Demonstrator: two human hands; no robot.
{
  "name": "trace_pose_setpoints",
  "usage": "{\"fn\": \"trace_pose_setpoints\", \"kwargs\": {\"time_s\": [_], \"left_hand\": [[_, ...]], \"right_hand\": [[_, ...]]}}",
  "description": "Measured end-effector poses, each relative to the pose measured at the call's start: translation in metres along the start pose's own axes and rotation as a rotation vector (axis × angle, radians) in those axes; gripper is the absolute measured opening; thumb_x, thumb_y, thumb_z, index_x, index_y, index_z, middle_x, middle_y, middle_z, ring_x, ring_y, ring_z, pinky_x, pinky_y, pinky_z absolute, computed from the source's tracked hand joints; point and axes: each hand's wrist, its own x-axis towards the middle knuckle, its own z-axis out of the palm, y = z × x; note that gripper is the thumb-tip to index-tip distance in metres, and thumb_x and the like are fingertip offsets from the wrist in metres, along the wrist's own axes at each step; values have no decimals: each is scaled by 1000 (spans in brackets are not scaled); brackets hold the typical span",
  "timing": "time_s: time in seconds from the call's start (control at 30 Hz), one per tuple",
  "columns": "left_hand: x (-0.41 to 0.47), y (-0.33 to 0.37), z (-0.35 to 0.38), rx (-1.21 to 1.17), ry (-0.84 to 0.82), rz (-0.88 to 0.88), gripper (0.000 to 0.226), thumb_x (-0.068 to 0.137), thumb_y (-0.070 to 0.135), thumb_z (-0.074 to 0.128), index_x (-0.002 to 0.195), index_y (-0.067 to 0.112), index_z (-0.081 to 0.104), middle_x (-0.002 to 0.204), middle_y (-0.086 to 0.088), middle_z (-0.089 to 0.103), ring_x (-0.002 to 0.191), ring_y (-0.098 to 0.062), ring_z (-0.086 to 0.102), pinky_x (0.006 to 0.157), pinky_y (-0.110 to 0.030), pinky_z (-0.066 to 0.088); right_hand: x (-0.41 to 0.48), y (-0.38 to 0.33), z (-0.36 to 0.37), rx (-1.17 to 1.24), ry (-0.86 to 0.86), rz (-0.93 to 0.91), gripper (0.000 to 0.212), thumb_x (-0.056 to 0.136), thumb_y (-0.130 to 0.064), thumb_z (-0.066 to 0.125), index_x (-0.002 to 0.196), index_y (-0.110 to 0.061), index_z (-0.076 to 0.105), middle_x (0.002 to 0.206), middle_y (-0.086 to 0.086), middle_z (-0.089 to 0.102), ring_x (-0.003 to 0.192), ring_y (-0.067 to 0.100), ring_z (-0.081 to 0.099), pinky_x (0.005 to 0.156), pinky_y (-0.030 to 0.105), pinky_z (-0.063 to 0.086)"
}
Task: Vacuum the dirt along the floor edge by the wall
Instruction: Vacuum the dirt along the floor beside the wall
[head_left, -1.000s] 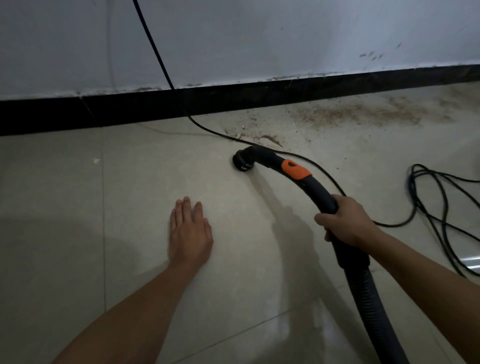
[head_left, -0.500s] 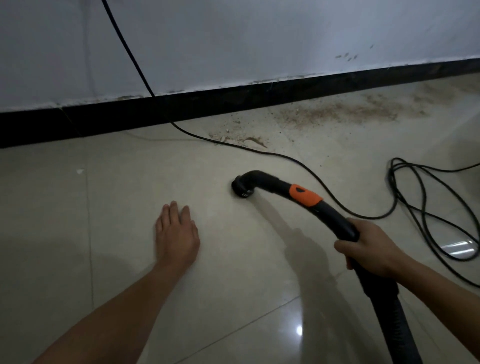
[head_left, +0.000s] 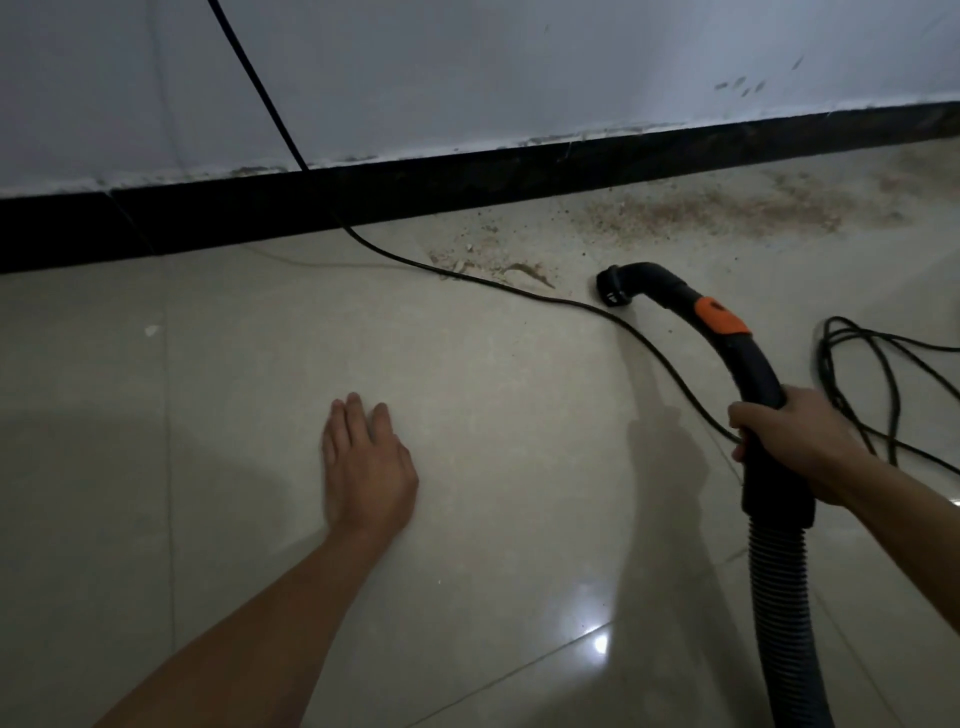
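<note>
My right hand (head_left: 795, 447) grips the black vacuum hose handle (head_left: 748, 374), which carries an orange slider (head_left: 719, 316). Its curved nozzle end (head_left: 613, 288) sits on the pale tile floor, just right of a small heap of brown dirt and crumbs (head_left: 493, 265). A wider band of brown dirt (head_left: 717, 210) lies along the black skirting board (head_left: 467, 182) to the right. My left hand (head_left: 366, 467) rests flat on the floor, fingers straight, well left of the nozzle. The ribbed hose (head_left: 779, 597) runs down to the lower right.
A black power cord (head_left: 519, 293) drops down the white wall (head_left: 467, 67), crosses the floor in front of the nozzle and passes under the hose. More cord lies in loose loops (head_left: 872, 374) at the right edge. A small white chip (head_left: 151, 330) lies at the left.
The nozzle has swung right and toward the wall, from in front of my left hand to beside the small dirt heap. My left hand has stayed flat on the floor.
</note>
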Motion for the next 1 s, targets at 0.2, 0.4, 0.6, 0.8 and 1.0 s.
{"fn": "trace_pose_setpoints", "kwargs": {"time_s": [0.2, 0.4, 0.6, 0.8, 1.0], "left_hand": [[-1, 0, -1, 8, 7, 4, 50, 87, 19, 32, 125, -3, 56, 137, -31, 46, 130, -47, 40, 107, -53, 34], [-1, -1, -4, -15, 10, 9, 51, 87, 21, 31, 124, -2, 57, 137, -31, 46, 130, -46, 40, 107, -52, 35], [-3, -1, -5, -20, -2, 9, 49, 88, 18, 34, 126, -3, 56, 138, -31, 45, 131, -45, 39, 108, -52, 33], [-3, -3, -4, -28, -1, 11, 46, 87, 15, 39, 126, -3, 56, 138, -32, 45, 131, -47, 38, 108, -53, 32], [-3, -4, -3, -38, 12, 10, 47, 87, 16, 38, 126, -3, 56, 137, -31, 45, 131, -46, 38, 108, -52, 32]], "right_hand": [[-11, -19, 25, -85, -127, -171, 10, 79, -10, 69, 82, -3, 62, 52, 8, 65, 47, 25, 68, 47, 29, 51], [-19, -20, 18, -114, -130, -188, 11, 79, -9, 69, 85, -5, 61, 56, 12, 67, 48, 25, 68, 49, 29, 51], [-45, -11, -14, -248, -232, -213, 11, 81, -9, 69, 88, -6, 61, 56, 12, 68, 47, 23, 67, 42, 25, 47], [-70, 0, -19, -309, -282, -246, 14, 82, -8, 70, 91, -13, 61, 57, 11, 68, 50, 23, 68, 46, 26, 49], [-77, 19, -45, -323, -276, -186, 16, 81, -8, 71, 93, -13, 62, 57, 11, 68, 50, 25, 68, 49, 31, 50]]}}
